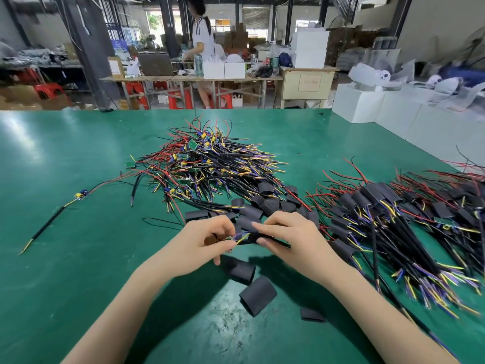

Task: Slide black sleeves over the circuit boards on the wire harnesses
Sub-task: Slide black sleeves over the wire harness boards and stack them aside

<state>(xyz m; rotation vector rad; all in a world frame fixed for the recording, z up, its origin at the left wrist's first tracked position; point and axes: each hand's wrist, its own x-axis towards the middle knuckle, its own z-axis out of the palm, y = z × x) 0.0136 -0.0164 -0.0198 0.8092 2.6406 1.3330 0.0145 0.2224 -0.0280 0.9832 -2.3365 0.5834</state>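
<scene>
My left hand [207, 241] pinches the circuit board end of a wire harness [237, 237], with yellow and purple wires showing at my fingertips. My right hand [286, 236] grips a black sleeve [249, 238] that sits around the harness cable, just right of the board. The board itself is mostly hidden by my left fingers. A pile of bare harnesses [210, 164] with green boards lies beyond my hands. Loose black sleeves [262, 203] are heaped between that pile and my hands. Sleeved harnesses [399, 219] are stacked at the right.
Three loose sleeves [258, 294] lie on the green table [78, 258] close to me. A single harness [65, 208] lies apart at the left. White boxes [393, 111] stand at the table's far right edge. A person [203, 48] stands at a bench in the background.
</scene>
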